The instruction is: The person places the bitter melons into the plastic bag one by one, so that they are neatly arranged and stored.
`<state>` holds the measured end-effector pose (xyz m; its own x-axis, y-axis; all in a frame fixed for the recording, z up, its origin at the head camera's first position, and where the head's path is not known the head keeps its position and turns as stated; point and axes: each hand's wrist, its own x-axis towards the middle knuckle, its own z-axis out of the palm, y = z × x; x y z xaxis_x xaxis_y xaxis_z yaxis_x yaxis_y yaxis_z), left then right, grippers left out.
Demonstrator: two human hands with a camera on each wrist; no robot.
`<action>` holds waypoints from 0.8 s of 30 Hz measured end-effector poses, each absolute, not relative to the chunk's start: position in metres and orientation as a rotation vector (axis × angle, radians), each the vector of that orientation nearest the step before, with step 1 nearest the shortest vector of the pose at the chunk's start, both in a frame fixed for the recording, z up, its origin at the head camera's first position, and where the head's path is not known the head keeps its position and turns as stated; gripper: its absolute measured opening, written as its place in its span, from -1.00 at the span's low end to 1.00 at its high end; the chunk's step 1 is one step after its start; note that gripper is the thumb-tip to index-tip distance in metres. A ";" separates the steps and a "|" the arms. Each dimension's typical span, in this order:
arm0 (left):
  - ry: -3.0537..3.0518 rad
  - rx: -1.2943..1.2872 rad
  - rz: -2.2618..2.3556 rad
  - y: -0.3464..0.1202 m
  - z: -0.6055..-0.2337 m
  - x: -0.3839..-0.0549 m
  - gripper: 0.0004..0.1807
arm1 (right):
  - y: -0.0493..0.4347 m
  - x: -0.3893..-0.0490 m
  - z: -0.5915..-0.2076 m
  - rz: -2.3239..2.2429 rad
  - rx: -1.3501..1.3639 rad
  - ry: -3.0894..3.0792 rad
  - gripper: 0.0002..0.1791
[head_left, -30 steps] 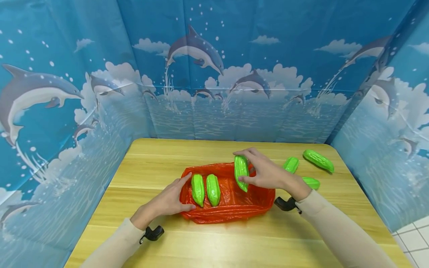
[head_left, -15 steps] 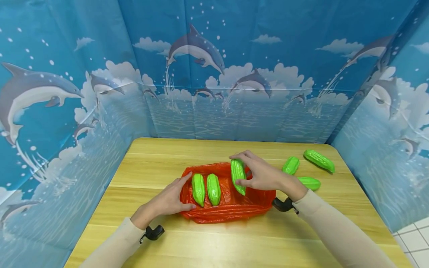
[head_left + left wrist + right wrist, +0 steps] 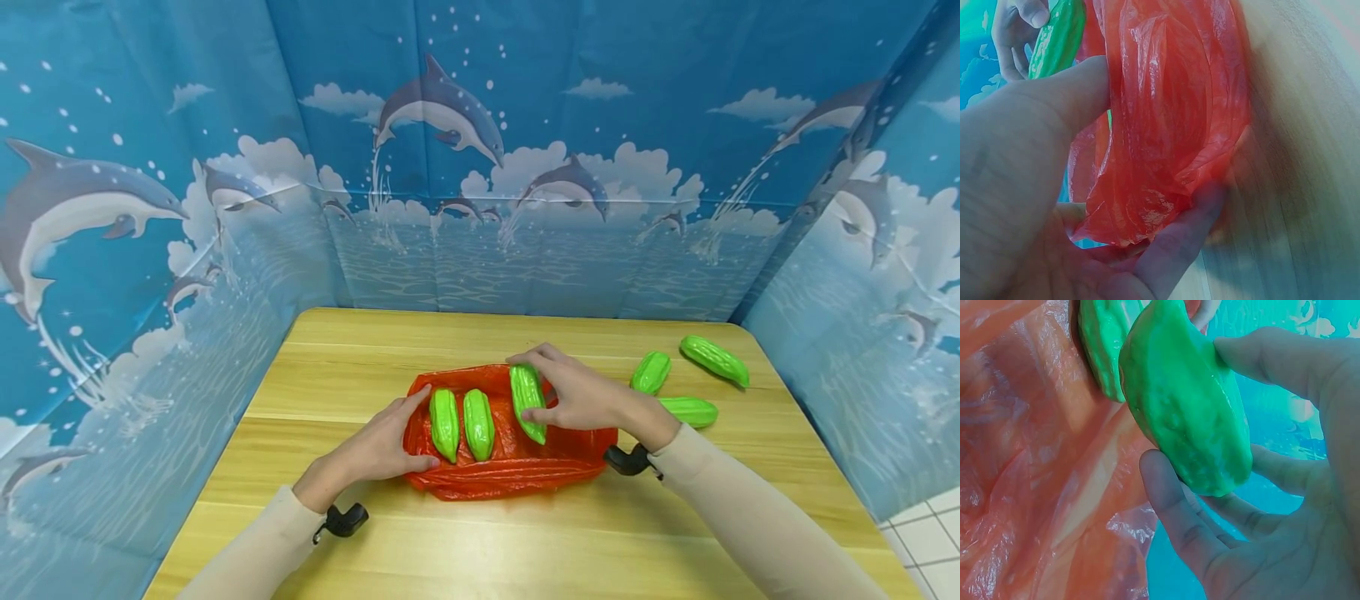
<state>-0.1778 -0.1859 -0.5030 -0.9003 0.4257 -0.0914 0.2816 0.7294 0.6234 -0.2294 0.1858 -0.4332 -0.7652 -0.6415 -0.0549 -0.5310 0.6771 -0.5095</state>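
Note:
My right hand (image 3: 581, 390) pinches a bright green bitter melon (image 3: 527, 400) between thumb and fingers, over the right half of an opened red plastic bag (image 3: 510, 482). Two more melons lie side by side in the bag's left half: a left one (image 3: 444, 423) and a right one (image 3: 478, 425). At the bag's left end, my left hand (image 3: 381, 442) holds the rim. In the left wrist view its thumb hooks over the edge of the bag, with the fingers against the outside. The right wrist view shows the held melon close up, fingertips around its lower end.
Three loose melons lie on the wooden table (image 3: 480, 550) to the right: one near the right wrist (image 3: 651, 372), one partly behind the forearm (image 3: 692, 411), one farther back (image 3: 714, 360). A dolphin-print curtain (image 3: 525, 267) encloses the back and sides.
My right hand has moved left and slightly nearer with the melon, lowering it toward the two in the bag. The left hand has stayed at the bag's left end.

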 end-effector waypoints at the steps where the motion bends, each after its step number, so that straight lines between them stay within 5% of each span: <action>1: 2.704 0.564 0.921 -0.186 -0.503 -0.178 0.35 | 0.185 -0.229 -0.434 -0.697 -0.950 2.659 -0.09; 24: 2.710 0.569 0.910 -0.184 -0.506 -0.182 0.33 | 0.173 -0.227 -0.439 -0.670 -0.955 2.576 -0.13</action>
